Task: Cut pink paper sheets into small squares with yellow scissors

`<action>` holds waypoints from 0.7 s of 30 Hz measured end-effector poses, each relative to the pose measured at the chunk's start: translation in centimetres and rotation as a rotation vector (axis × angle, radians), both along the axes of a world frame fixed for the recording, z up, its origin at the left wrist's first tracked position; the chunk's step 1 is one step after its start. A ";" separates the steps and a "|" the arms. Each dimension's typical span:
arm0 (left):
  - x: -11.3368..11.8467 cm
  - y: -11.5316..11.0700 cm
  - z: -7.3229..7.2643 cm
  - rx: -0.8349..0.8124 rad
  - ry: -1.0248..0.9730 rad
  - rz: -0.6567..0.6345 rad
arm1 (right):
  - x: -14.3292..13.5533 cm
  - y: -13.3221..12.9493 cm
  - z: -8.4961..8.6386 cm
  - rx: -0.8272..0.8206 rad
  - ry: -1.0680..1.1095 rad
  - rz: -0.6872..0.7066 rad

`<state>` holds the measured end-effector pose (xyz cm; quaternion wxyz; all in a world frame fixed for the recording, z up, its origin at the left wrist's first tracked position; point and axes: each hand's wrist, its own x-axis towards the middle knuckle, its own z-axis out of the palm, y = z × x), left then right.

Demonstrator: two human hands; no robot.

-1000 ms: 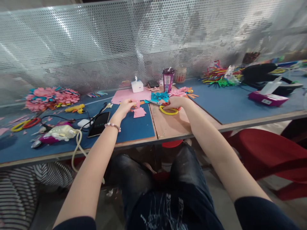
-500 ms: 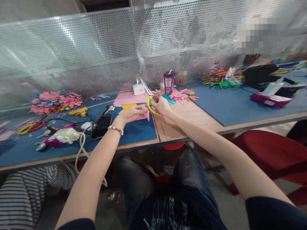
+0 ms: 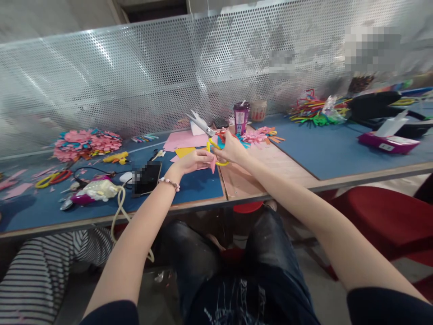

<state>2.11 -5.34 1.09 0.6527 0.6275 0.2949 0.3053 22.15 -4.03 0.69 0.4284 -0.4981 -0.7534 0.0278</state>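
Observation:
My left hand [image 3: 195, 161] pinches a small folded piece of pink paper [image 3: 213, 163] above the front part of the table. Close beside it, my right hand [image 3: 232, 148] grips scissors [image 3: 209, 131] with yellow and red handles. Their blades point up and to the left, slightly apart, away from the pink piece. A yellow handle loop hangs just behind the paper. Past my left hand lie a yellow sheet [image 3: 184, 152] and a larger pink sheet [image 3: 181, 140]. Pink and blue cut paper strips [image 3: 259, 135] lie beyond my right hand.
A purple cup [image 3: 241, 118] stands near the perforated metal screen [image 3: 162, 72]. At left are a pink paper pile [image 3: 86, 143], a yellow glue gun [image 3: 117, 157], other scissors [image 3: 53, 178] and a dark phone-like device [image 3: 149, 178]. A purple tissue box [image 3: 389, 142] sits right.
The scissors have tilted further left, and their blades have parted. My hands have come closer together, the pink piece now overlapping the yellow handle. The whole view has shifted slightly.

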 end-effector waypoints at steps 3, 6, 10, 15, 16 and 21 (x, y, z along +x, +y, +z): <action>0.0 -0.1 0.2 -0.001 0.020 0.009 | 0.1 -0.3 -0.1 0.022 -0.022 0.035; 0.1 -0.4 0.4 -0.002 0.031 0.010 | 0.1 -0.2 -0.3 0.036 -0.031 0.061; 0.3 -0.4 0.3 0.008 -0.007 0.045 | 0.4 0.9 -0.3 0.048 0.004 0.048; -0.6 1.5 -0.2 0.091 -0.186 0.277 | 2.2 2.3 0.1 0.048 0.130 -0.070; -0.9 1.9 -0.2 0.115 -0.232 0.347 | 2.7 2.4 0.3 0.034 0.155 -0.088; -1.9 3.7 -0.4 0.146 -0.369 0.596 | 4.0 1.9 1.4 -0.100 0.222 -0.124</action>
